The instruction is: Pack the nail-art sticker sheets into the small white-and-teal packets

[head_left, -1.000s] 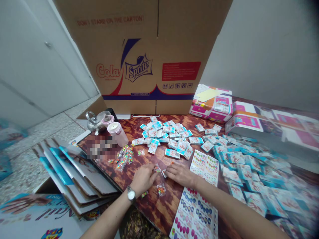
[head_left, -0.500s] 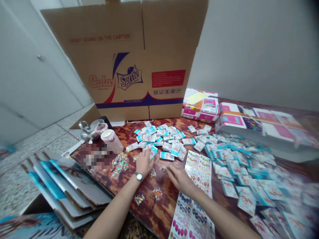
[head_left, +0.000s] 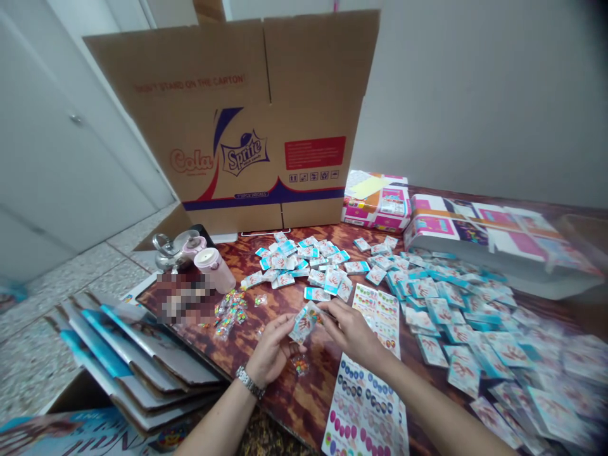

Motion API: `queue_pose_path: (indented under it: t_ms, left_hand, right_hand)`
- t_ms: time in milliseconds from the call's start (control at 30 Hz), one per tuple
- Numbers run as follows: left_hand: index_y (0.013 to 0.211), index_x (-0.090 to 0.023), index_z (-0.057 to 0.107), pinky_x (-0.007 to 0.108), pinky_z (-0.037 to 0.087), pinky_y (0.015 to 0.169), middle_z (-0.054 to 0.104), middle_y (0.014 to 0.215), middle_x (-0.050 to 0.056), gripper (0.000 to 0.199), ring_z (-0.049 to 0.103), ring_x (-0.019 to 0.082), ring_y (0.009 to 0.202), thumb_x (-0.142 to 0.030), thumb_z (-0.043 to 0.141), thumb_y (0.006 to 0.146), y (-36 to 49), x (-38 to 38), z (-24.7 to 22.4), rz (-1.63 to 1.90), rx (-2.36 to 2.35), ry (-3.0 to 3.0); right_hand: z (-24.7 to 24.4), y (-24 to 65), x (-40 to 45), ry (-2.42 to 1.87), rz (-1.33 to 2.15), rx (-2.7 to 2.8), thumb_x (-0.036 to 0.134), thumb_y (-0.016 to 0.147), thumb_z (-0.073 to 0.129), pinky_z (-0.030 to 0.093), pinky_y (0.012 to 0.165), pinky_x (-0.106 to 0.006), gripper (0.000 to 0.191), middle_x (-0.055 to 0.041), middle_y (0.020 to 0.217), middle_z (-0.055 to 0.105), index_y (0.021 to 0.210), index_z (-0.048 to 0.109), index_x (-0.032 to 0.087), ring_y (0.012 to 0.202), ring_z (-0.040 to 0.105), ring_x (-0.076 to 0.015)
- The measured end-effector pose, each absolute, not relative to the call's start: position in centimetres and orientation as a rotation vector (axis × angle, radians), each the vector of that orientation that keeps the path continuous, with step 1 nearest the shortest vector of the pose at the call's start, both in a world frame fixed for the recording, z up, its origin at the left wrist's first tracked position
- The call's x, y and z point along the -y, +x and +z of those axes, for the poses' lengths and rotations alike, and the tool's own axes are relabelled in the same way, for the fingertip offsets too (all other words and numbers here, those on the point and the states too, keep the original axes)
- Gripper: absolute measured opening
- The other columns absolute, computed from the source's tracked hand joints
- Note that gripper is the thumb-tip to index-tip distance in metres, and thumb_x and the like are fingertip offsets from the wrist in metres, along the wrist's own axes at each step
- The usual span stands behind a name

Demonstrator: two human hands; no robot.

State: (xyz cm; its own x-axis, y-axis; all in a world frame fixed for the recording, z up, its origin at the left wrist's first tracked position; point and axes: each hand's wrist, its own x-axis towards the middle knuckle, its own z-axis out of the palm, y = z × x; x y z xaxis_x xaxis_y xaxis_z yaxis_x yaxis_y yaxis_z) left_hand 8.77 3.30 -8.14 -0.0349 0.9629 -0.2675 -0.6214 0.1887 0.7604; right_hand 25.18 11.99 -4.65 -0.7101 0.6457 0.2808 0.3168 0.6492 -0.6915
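My left hand (head_left: 272, 350) and my right hand (head_left: 349, 330) meet above the wooden tabletop (head_left: 289, 405). Between them is a white-and-blue card packet (head_left: 304, 323) with a printed hand design. My left fingers hold its lower edge, and my right fingertips pinch its upper right end, where colourful pieces show. A small clear bag of coloured pieces (head_left: 300, 365) lies just below my hands. Several similar bags (head_left: 230, 313) lie to the left, and a heap of packets (head_left: 294, 266) lies ahead.
A wide spread of packets (head_left: 456, 329) covers the right side, beside printed colour-chart sheets (head_left: 365, 405). A pink bottle (head_left: 213, 269), a glass kettle (head_left: 173, 250), and a standing Sprite carton (head_left: 242, 126) are at the back. Flattened cartons (head_left: 133, 348) lie at the left.
My left hand has moved from the packet heap towards my right hand, and a packet is now held between them. The view has shifted slightly.
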Motion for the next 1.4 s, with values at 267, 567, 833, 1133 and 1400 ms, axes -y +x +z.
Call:
queue_pose_path:
  t_ms: [267,567,833,1133,1400]
  left_hand:
    - [0.083,-0.012,0.061,0.019,0.045,0.045,0.056,0.072,0.002,0.026,0.050,0.008,0.053,-0.038,0.060,0.078,8.0,-3.3,-7.7,1.200,-0.959,0.627]
    - [0.070,-0.013,0.062,0.018,0.041,0.040,0.055,0.060,0.001,0.037,0.047,0.008,0.045,-0.047,0.052,0.080,8.2,-3.5,-6.9,1.112,-1.056,0.786]
    - [0.068,-0.013,0.064,0.018,0.035,0.035,0.056,0.052,0.003,0.041,0.046,0.008,0.039,-0.050,0.052,0.079,9.0,-2.9,-7.1,0.973,-1.032,0.788]
    - [0.071,-0.013,0.058,0.018,0.036,0.036,0.050,0.054,-0.002,0.044,0.043,0.007,0.042,-0.056,0.051,0.077,9.8,-3.1,-8.2,1.149,-1.217,0.764]
    - [0.095,-0.018,0.060,0.024,0.047,0.056,0.058,0.075,0.003,0.039,0.055,0.015,0.064,-0.048,0.037,0.087,10.8,-2.8,-8.0,1.224,-1.430,1.018]
  right_hand:
    - [-2.1,26.5,-13.0,-0.630,1.243,2.538,0.026,0.088,0.046,0.038,0.054,-0.021,0.011,-0.0001,0.071,0.059,0.086,0.053,0.018,0.061,0.054,-0.0114]
    - [-2.5,26.5,-12.7,-0.703,1.448,2.436,0.019,0.078,0.053,0.032,0.049,-0.019,0.021,0.0050,0.063,0.055,0.096,0.043,0.019,0.055,0.050,-0.0100]
    - [-5.1,26.7,-11.9,-0.651,1.895,2.230,0.013,0.071,0.054,0.031,0.045,-0.016,0.029,0.0091,0.060,0.047,0.095,0.041,0.020,0.050,0.046,-0.0070]
    - [-5.5,27.0,-10.4,-0.811,1.844,1.935,0.023,0.075,0.057,0.040,0.057,-0.022,0.023,0.0034,0.073,0.053,0.093,0.043,0.021,0.064,0.053,-0.0111]
    - [-7.2,26.6,-9.9,-0.880,1.790,1.779,0.024,0.078,0.056,0.040,0.055,-0.022,0.023,0.0045,0.069,0.050,0.096,0.043,0.019,0.059,0.052,-0.0090]
